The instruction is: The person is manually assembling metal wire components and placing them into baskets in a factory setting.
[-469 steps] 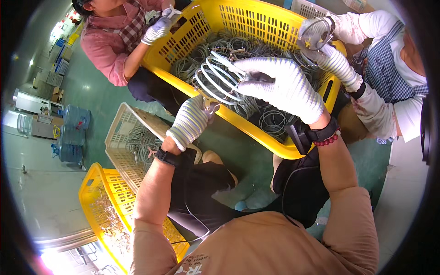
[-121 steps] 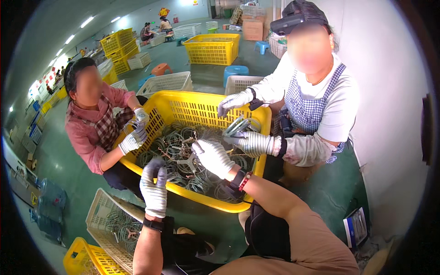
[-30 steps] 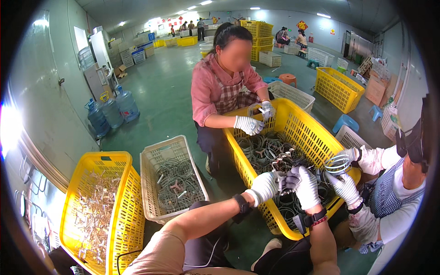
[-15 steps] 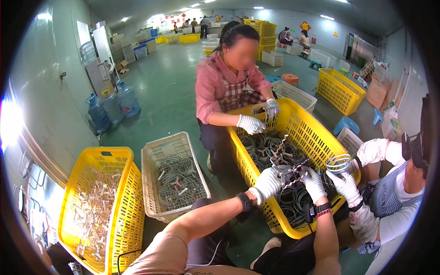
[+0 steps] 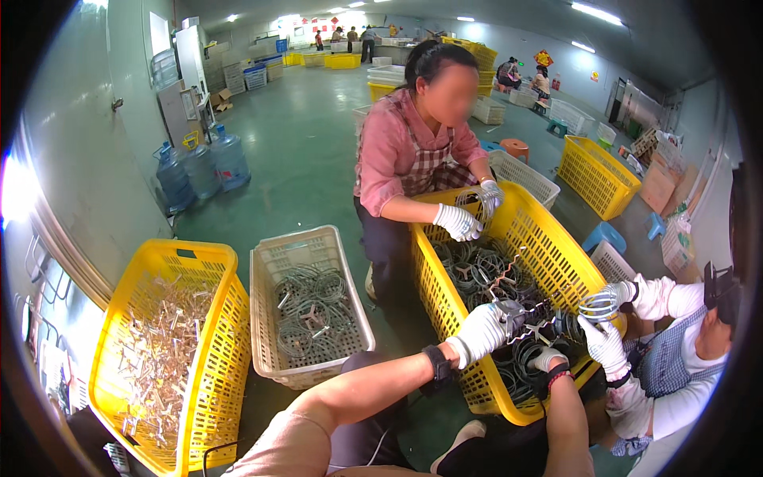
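My left hand (image 5: 480, 335), in a white knitted glove, is closed on a bundle of bent metal pieces (image 5: 515, 315), silver and dark, with wavy strips sticking out. It holds them above the big yellow crate (image 5: 434, 306). My right hand (image 5: 547, 359), gloved too, reaches down among the grey wire rings (image 5: 518, 367) in that crate. Its fingers point away and are mostly hidden, so what they touch does not show. A three-armed metal piece (image 5: 540, 324) lies between my hands.
Opposite, a person in a checked apron (image 5: 425, 163) handles wire rings over the crate. At right, another person's gloved hand (image 5: 608, 350) holds a ring bundle. A white crate (image 5: 261, 318) of rings and a yellow crate (image 5: 208, 374) of small metal parts stand left.
My right hand has left the metal bundle and dropped nearer, down into the rings. My left hand keeps the bundle. The view has shifted slightly.
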Tool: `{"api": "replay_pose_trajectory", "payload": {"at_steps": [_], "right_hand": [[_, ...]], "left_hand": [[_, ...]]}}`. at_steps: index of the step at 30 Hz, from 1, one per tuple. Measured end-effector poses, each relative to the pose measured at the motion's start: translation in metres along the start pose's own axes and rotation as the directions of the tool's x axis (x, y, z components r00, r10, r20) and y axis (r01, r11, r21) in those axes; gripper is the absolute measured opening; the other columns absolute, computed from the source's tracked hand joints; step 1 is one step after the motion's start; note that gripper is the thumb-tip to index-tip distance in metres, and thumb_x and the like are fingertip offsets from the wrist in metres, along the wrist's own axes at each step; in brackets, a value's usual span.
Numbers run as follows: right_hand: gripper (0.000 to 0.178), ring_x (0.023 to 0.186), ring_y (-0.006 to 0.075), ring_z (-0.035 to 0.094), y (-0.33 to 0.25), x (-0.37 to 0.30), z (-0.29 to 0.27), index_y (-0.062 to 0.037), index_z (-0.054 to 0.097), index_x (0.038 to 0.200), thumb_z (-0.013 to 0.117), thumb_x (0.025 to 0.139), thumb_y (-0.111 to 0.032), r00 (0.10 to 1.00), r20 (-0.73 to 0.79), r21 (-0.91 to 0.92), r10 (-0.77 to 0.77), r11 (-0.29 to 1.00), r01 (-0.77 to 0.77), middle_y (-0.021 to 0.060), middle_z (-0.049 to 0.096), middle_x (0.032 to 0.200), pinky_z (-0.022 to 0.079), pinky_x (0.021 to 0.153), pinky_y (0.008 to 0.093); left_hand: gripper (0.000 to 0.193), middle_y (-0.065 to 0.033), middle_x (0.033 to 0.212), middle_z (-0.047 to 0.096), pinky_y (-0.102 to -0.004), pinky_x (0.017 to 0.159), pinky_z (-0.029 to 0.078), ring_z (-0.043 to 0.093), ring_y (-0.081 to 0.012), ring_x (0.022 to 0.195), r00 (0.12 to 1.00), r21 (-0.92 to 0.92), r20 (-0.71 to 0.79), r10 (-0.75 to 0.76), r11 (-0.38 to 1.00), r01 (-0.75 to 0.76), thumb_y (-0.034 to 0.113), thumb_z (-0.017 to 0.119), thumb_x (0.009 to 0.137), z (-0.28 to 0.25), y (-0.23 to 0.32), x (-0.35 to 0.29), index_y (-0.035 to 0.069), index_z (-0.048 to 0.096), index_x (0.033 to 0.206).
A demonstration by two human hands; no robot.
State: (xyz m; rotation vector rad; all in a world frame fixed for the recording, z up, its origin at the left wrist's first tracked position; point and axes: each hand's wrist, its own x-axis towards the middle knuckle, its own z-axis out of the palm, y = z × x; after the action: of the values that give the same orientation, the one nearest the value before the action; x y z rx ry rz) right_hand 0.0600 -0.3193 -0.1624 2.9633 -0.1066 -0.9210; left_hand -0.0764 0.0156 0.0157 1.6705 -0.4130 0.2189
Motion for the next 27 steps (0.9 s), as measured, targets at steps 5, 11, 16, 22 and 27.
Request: {"api": "replay_pose_trajectory", "payload": {"at_steps": [5,11,16,22,27], "right_hand": [[0.093,0.139,0.027,0.056,-0.041,-0.031,-0.008,-0.0174,0.046,0.156,0.08,0.078,-0.056,0.995,0.009,-0.253,0.096,0.963,-0.09,0.009,0.053,0.156,0.048,0.11,0.044],[0.115,0.143,0.0316,0.05,-0.022,-0.003,0.005,-0.0122,0.023,0.165,0.089,0.074,-0.036,0.996,0.058,-0.113,0.07,0.992,-0.063,0.0156,0.048,0.158,0.042,0.117,0.0422],[0.065,0.13,0.0321,0.062,-0.025,0.001,0.008,-0.0233,0.05,0.153,0.07,0.091,-0.025,0.994,-0.103,-0.201,0.049,0.977,-0.069,0.0131,0.063,0.142,0.052,0.106,0.043],[0.031,0.106,0.033,0.073,-0.04,-0.036,-0.049,-0.0208,0.072,0.125,0.063,0.095,-0.02,0.837,-0.544,-0.037,0.052,0.996,-0.086,0.0118,0.076,0.112,0.057,0.088,0.0461],[0.03,0.105,0.0374,0.071,-0.064,-0.056,-0.064,-0.0157,0.073,0.121,0.06,0.094,-0.018,0.719,-0.691,0.093,-0.078,0.977,0.194,0.0187,0.074,0.11,0.055,0.092,0.0472]], "left_hand": [[0.017,-0.0097,0.097,0.073,-0.0308,0.08,0.053,0.065,-0.0212,0.083,1.0,-0.059,-0.001,-0.003,0.998,0.003,0.008,0.063,0.096,-0.016,0.0,-0.008,0.001,0.072,0.11],[0.011,-0.0101,0.092,0.069,-0.0321,0.074,0.052,0.062,-0.0265,0.077,0.989,0.157,0.0,0.149,0.977,-0.147,0.006,0.061,0.096,-0.02,0.003,-0.001,0.002,0.069,0.102],[0.02,-0.0007,0.091,0.072,-0.0275,0.07,0.05,0.057,-0.0086,0.077,0.998,-0.109,0.017,-0.068,0.992,0.07,0.015,0.066,0.101,-0.015,-0.004,-0.005,0.002,0.072,0.114],[0.022,-0.0053,0.083,0.068,-0.0301,0.068,0.05,0.058,-0.0125,0.073,1.0,-0.037,0.0,-0.007,0.999,0.007,0.021,0.064,0.103,-0.013,0.008,-0.002,0.0,0.072,0.105],[0.022,-0.008,0.095,0.072,-0.0312,0.076,0.054,0.066,-0.0178,0.083,1.0,0.115,-0.001,0.019,0.993,-0.018,0.022,0.065,0.103,-0.017,-0.008,0.0,0.003,0.073,0.108]]}}
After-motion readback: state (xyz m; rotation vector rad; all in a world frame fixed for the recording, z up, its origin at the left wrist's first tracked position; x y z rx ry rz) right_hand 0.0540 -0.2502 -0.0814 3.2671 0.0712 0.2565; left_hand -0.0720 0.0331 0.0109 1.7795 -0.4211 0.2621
